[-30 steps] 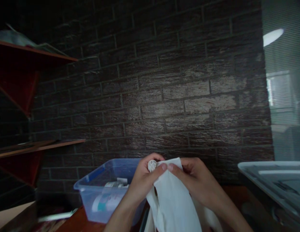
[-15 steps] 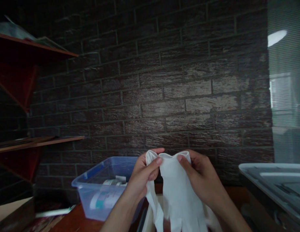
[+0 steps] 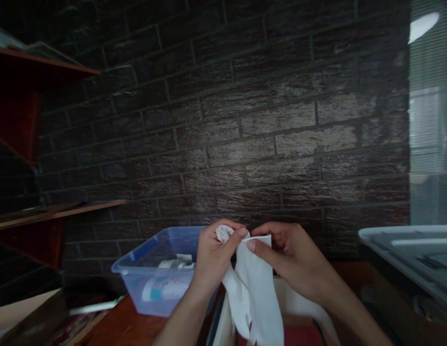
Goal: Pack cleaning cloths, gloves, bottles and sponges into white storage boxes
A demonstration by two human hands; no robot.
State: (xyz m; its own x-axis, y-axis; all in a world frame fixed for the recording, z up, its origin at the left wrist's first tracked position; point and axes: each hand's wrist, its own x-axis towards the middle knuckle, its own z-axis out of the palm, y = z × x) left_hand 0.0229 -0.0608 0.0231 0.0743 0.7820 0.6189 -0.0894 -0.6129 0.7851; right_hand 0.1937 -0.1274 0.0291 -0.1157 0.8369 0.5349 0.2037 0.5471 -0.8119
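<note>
White fabric gloves (image 3: 261, 283) hang from both my hands, cuff edge up and finger ends down. My left hand (image 3: 218, 252) pinches the cuff on the left, where it curls into a loop, with thumb against fingers. On the right, my right hand (image 3: 290, 254) grips the cuff's corner between thumb and fingers. The lower ends of the gloves run off the bottom of the view. Just below them is a pale open container (image 3: 291, 298) with something dark red inside, partly hidden by the fabric and my right arm.
A translucent blue plastic bin (image 3: 155, 271) holding white bottles (image 3: 169, 288) stands left on the reddish wooden surface (image 3: 115, 327). A dark box with a grey lid (image 3: 407, 245) is at right. Shelves (image 3: 65, 210) jut out at left before a dark brick wall (image 3: 223, 158). An open cardboard box (image 3: 25, 312) sits lower left.
My hands have come closer together. The gloves' cuff, spread wide before, is now gathered and curled at the left, and the fabric hangs narrower. The camera view has shifted slightly.
</note>
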